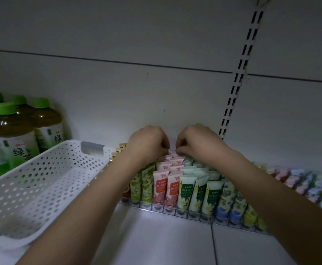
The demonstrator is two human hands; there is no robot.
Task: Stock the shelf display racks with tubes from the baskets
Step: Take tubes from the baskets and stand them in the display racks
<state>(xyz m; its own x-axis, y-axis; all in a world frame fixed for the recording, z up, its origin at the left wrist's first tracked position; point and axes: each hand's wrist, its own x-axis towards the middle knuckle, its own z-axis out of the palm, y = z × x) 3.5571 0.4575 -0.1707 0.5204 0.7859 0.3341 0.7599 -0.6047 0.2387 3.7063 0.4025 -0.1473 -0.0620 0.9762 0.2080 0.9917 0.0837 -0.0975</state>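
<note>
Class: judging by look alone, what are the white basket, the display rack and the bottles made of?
White basket: likely moulded plastic, matt, with rows of punched holes. Display rack: seemingly clear glossy plastic; tubes show through its front lip. Bottles: transparent plastic probably, green caps, liquid visible inside.

Green tea bottles (12, 131) stand in a group at the far left of the shelf (165, 236). Each one has a bright green cap (5, 108) and a white and green label (20, 150). The drink inside looks brownish yellow. The shelf is white, and a thin seam (213, 243) runs across it from front to back. Behind it is a pale back wall (118, 92) with a dark line going across. A white strip (238, 79) full of small dark slots runs up the wall on the right.
</note>
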